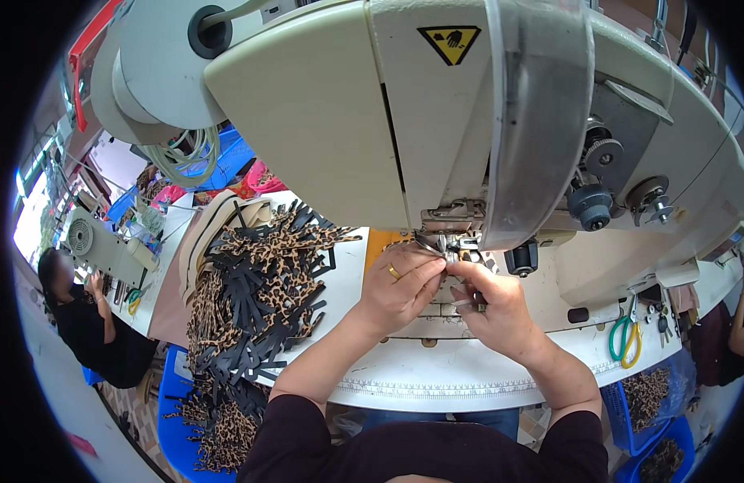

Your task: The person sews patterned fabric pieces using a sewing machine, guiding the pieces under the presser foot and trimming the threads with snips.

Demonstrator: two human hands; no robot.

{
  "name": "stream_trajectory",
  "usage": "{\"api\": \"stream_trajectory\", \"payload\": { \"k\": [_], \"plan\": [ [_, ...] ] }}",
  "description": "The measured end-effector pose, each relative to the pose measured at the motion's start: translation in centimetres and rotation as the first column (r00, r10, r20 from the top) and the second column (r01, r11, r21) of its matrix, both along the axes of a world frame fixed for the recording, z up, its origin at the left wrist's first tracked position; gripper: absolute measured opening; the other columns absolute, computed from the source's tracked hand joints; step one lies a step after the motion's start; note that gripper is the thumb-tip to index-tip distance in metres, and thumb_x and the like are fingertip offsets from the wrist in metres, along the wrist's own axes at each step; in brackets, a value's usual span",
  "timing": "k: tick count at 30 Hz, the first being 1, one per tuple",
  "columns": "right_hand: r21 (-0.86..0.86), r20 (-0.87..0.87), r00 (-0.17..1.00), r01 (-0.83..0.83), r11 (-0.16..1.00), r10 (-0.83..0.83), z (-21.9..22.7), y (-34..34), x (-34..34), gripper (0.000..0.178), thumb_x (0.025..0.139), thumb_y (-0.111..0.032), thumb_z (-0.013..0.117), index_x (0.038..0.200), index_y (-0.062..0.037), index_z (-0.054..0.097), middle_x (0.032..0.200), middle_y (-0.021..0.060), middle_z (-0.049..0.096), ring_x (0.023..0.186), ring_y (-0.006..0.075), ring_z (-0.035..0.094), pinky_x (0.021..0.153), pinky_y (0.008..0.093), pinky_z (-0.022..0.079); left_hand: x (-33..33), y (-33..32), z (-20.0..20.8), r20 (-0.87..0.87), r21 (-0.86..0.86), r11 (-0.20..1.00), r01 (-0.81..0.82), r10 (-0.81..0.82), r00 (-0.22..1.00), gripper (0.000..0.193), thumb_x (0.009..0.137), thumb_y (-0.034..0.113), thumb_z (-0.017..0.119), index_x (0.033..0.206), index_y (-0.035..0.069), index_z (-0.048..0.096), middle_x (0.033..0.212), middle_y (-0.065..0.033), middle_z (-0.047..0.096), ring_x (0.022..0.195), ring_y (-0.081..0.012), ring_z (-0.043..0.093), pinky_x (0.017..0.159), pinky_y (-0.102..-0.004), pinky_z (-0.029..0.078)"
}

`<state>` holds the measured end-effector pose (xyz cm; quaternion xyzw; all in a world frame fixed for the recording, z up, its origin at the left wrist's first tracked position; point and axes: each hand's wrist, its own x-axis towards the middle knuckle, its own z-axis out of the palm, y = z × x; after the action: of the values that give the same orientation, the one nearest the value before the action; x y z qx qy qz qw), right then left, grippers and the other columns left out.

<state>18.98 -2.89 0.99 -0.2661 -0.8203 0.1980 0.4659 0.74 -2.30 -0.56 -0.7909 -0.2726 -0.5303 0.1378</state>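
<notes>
Both my hands meet under the head of a cream sewing machine (307, 121), right at its presser foot (448, 241). My left hand (398, 286), with a ring on one finger, is closed in a pinch just left of the foot. Close against it, my right hand (497, 306) has its thumb and forefinger pressed together and its other fingers curled. Whatever sits between the fingertips is too small and covered to name. Left of my hands, a big heap of black and leopard-print strips (263, 278) lies on the table and hangs over its edge.
Scissors (626, 336) with green and yellow handles lie at the table's right. A blue basket (172, 406) with more strips stands below left; blue crates (622, 419) stand below right. A ruler strip (436, 388) follows the front edge. Another person (90, 322) sits far left.
</notes>
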Motion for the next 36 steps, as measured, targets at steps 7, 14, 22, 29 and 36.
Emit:
{"api": "stream_trajectory", "payload": {
  "k": [7,14,22,29,36],
  "plan": [
    [-0.046,0.055,0.996,0.071,0.996,-0.068,0.8,-0.5,1.1,0.025,0.077,0.003,0.061,0.101,-0.0021,0.058,0.062,0.0021,0.05,0.054,0.0075,0.049,0.052,0.0221,0.043,-1.0,-0.6,0.4,0.071,-0.232,0.973,-0.018,0.036,0.997,0.019,0.075,0.004,0.065,0.094,0.003,0.06,0.089,-0.0085,0.062,0.079,-0.024,0.062,0.068,-0.0324,0.049],
    [-0.185,-0.108,0.948,0.276,0.943,-0.298,3.6,-1.3,3.1,0.023,0.081,-0.017,0.067,0.073,0.0013,0.055,0.058,0.0039,0.053,0.055,0.0111,0.051,0.052,0.0267,0.04,-1.5,4.8,0.6,0.522,-0.766,0.481,0.427,0.077,0.85,0.021,0.087,0.012,0.053,0.104,0.001,0.059,0.101,-0.0091,0.062,0.095,-0.0156,0.057,0.081,-0.0297,0.045],
    [-0.182,-0.139,0.969,0.177,0.967,-0.203,2.5,0.1,4.1,0.029,0.079,-0.015,0.07,0.066,-0.0042,0.047,0.057,-0.0013,0.05,0.049,0.0044,0.045,0.043,0.0249,0.032,-2.3,5.3,-0.8,0.754,-0.657,0.05,0.752,0.022,0.657,0.03,0.089,0.011,0.051,0.117,0.001,0.052,0.109,-0.0083,0.059,0.098,-0.0179,0.057,0.08,-0.0326,0.048],
    [-0.174,-0.434,0.901,-0.106,0.979,0.02,1.8,-2.9,2.7,0.031,0.082,-0.002,0.065,0.078,-0.0085,0.035,0.072,-0.0032,0.05,0.056,0.0002,0.043,0.046,0.0176,0.031,-5.7,-3.4,-1.2,0.495,-0.805,0.474,0.356,0.208,0.843,0.013,0.085,0.005,0.061,0.095,-0.003,0.06,0.082,-0.0036,0.061,0.065,-0.0074,0.056,0.055,-0.0191,0.046],
    [-0.21,-0.538,0.843,-0.144,0.967,0.008,-1.0,-5.1,-0.6,0.015,0.086,-0.005,0.062,0.098,-0.0062,0.053,0.078,-0.0044,0.054,0.06,-0.0003,0.042,0.052,0.0152,0.032,-11.2,-11.3,-5.1,0.707,-0.668,0.197,0.718,0.47,0.529,0.021,0.093,0.015,0.049,0.088,-0.002,0.06,0.056,-0.006,0.058,0.033,-0.0104,0.043,0.032,-0.0197,0.031]
  ]
}}
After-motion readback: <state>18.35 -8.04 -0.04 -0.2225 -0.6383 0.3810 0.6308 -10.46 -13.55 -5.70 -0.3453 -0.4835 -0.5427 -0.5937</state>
